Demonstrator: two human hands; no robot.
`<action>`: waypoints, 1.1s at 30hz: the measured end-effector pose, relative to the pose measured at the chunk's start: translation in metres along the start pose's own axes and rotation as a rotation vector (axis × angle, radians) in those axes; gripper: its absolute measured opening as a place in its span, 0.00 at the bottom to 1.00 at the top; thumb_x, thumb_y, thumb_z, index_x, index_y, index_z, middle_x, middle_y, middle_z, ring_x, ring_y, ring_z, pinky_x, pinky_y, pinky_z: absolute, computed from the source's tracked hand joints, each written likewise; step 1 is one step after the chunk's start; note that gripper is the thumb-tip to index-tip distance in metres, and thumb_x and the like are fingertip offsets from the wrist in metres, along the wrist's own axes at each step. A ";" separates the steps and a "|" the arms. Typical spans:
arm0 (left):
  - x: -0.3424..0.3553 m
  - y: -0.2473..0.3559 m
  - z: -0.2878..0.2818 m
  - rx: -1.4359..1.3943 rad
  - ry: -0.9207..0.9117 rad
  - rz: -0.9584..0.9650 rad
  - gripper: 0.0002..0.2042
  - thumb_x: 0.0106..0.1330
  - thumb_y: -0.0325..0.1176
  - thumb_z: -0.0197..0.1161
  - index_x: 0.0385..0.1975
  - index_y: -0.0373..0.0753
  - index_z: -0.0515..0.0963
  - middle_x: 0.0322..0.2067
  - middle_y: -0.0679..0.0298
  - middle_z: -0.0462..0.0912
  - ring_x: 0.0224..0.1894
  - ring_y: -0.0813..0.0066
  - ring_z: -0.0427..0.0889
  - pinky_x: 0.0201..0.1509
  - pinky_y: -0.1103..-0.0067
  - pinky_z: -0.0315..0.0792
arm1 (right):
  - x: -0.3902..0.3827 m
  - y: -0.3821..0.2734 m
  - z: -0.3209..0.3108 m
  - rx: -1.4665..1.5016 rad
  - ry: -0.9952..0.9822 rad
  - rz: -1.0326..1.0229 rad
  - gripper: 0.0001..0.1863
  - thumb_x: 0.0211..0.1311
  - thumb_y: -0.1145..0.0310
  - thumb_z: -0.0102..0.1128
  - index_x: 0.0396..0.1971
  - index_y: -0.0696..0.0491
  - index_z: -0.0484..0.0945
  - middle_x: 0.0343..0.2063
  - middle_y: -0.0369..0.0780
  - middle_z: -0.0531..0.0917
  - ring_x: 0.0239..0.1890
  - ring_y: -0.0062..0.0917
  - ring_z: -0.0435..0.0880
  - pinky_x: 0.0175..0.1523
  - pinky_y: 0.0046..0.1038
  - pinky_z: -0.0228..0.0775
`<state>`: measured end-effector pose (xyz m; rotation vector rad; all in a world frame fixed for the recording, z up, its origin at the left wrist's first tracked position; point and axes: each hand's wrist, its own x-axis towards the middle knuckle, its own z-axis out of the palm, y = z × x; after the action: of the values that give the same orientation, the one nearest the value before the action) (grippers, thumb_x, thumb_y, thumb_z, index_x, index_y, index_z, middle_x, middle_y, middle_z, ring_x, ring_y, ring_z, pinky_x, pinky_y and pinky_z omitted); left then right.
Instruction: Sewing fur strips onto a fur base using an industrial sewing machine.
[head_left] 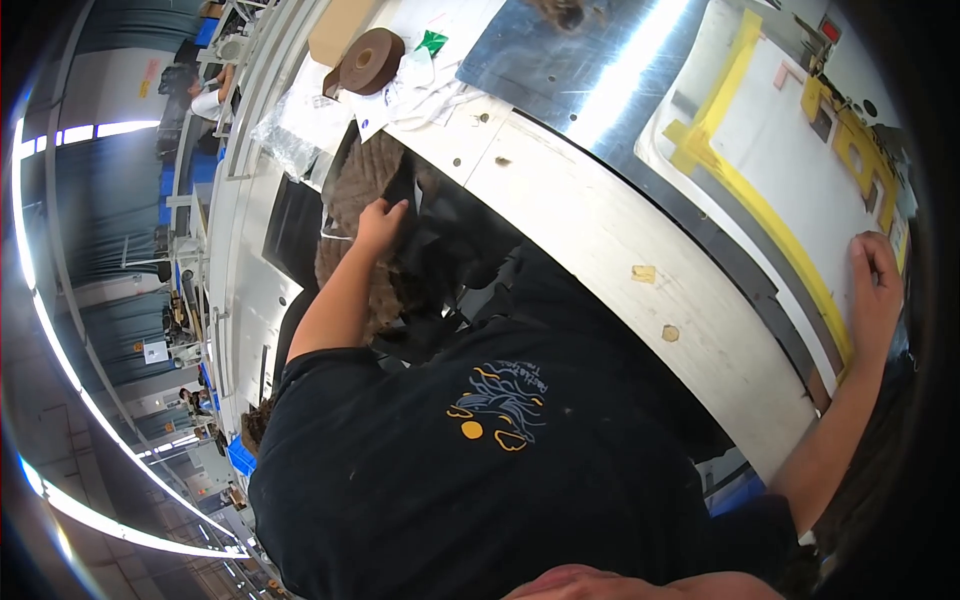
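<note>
With the left hand [378, 228], seemingly pinching brown furry cloth [362, 178] at ten o'clock, probably soft and light, best gripped by its edge, while resting the loosely curled right hand [878, 285] by the board [790, 140] at three.

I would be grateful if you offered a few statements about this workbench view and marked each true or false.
1. The left hand is at the brown furry material. True.
2. A green piece lies beside the brown roll. True.
3. The right hand is on the brown roll. False: it is at the white sheet, on the right side.
4. A shiny metal plate lies between the brown roll and the white sheet. True.
5. The tape along the white sheet is red. False: it is yellow tape.
6. The person's shirt is plain white. False: it is black with a printed design.
</note>
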<state>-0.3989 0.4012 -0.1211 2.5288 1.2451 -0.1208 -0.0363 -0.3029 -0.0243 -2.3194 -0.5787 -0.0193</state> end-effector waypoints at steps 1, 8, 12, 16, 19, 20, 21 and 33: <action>-0.001 0.007 -0.001 -0.038 -0.003 -0.057 0.24 0.65 0.51 0.70 0.35 0.29 0.83 0.31 0.45 0.87 0.38 0.50 0.87 0.44 0.64 0.78 | 0.000 0.000 0.000 -0.002 0.000 0.002 0.09 0.74 0.70 0.62 0.37 0.61 0.75 0.39 0.35 0.78 0.41 0.19 0.74 0.52 0.19 0.66; -0.007 0.038 0.011 0.259 0.037 -0.104 0.26 0.60 0.51 0.71 0.39 0.27 0.84 0.38 0.37 0.87 0.49 0.40 0.86 0.52 0.59 0.79 | -0.003 0.000 0.000 -0.016 0.017 0.003 0.09 0.74 0.70 0.62 0.37 0.61 0.75 0.38 0.35 0.78 0.41 0.19 0.73 0.52 0.19 0.65; 0.008 0.005 0.014 0.224 -0.018 -0.108 0.26 0.65 0.50 0.69 0.41 0.25 0.83 0.40 0.37 0.87 0.49 0.40 0.86 0.51 0.59 0.79 | -0.003 -0.001 0.002 -0.008 0.003 0.000 0.09 0.74 0.70 0.62 0.37 0.60 0.74 0.37 0.35 0.77 0.41 0.18 0.73 0.52 0.20 0.65; 0.018 -0.026 0.010 -0.067 -0.089 -0.017 0.23 0.72 0.49 0.67 0.43 0.29 0.83 0.36 0.49 0.89 0.37 0.53 0.88 0.42 0.62 0.79 | -0.004 0.002 -0.001 -0.055 -0.032 0.054 0.09 0.76 0.70 0.60 0.37 0.59 0.74 0.39 0.36 0.77 0.44 0.20 0.74 0.57 0.20 0.64; 0.021 -0.027 -0.004 -0.397 -0.153 -0.242 0.18 0.73 0.47 0.66 0.46 0.35 0.81 0.32 0.58 0.87 0.30 0.65 0.83 0.35 0.67 0.76 | -0.002 0.004 -0.001 -0.054 -0.061 0.065 0.09 0.76 0.69 0.59 0.37 0.59 0.73 0.39 0.35 0.77 0.44 0.20 0.74 0.57 0.20 0.63; 0.031 -0.042 -0.012 -0.562 -0.229 -0.348 0.15 0.74 0.45 0.65 0.47 0.40 0.79 0.30 0.61 0.84 0.26 0.67 0.80 0.32 0.69 0.74 | -0.001 0.006 0.000 -0.043 -0.051 0.042 0.09 0.76 0.69 0.59 0.37 0.59 0.73 0.39 0.35 0.77 0.44 0.19 0.74 0.57 0.20 0.63; 0.034 -0.047 -0.016 -0.738 -0.218 -0.413 0.12 0.75 0.43 0.63 0.46 0.41 0.77 0.30 0.62 0.83 0.26 0.66 0.79 0.31 0.66 0.74 | 0.000 0.007 -0.001 -0.035 -0.040 0.019 0.09 0.76 0.69 0.59 0.38 0.59 0.73 0.39 0.35 0.77 0.44 0.19 0.74 0.57 0.20 0.63; 0.032 0.074 -0.183 -1.483 -0.135 0.287 0.19 0.69 0.35 0.61 0.56 0.32 0.80 0.50 0.57 0.88 0.52 0.62 0.87 0.58 0.66 0.81 | -0.004 -0.044 -0.003 0.001 0.015 0.007 0.06 0.68 0.72 0.63 0.36 0.59 0.77 0.37 0.36 0.79 0.40 0.22 0.76 0.48 0.23 0.66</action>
<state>-0.3325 0.4418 0.0636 1.2915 0.4820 0.5016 -0.0572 -0.2783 0.0059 -2.3186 -0.5625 -0.0333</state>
